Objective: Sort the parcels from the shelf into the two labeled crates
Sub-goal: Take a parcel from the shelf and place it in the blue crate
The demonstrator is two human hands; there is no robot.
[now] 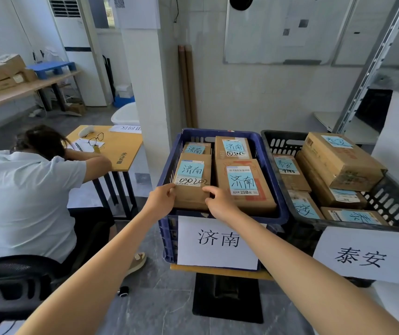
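Both hands (162,198) (219,201) gripping parcel (192,182), flat in blue crate (169,228), long axis pointing away

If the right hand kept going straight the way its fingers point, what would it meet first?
The right hand already touches the 030202 parcel; pushing on, it would probably slide over that parcel's top.

Cardboard, plastic, paper, all matt.
Centre: brown cardboard parcels (192,181), matt, slightly scuffed, w/ pale blue paper notes (190,169) inked by hand. Blue plastic crate (167,228), ribbed, dull sheen; black plastic crate (396,204) at right, slotted, matt. White paper labels (217,243) on fronts, smooth. Upper right: grey metal shelf upright (372,66), perforated. Left: light wood-look desk top (121,151), smooth. Bottom: grey stone-look floor (159,305), slight gloss.
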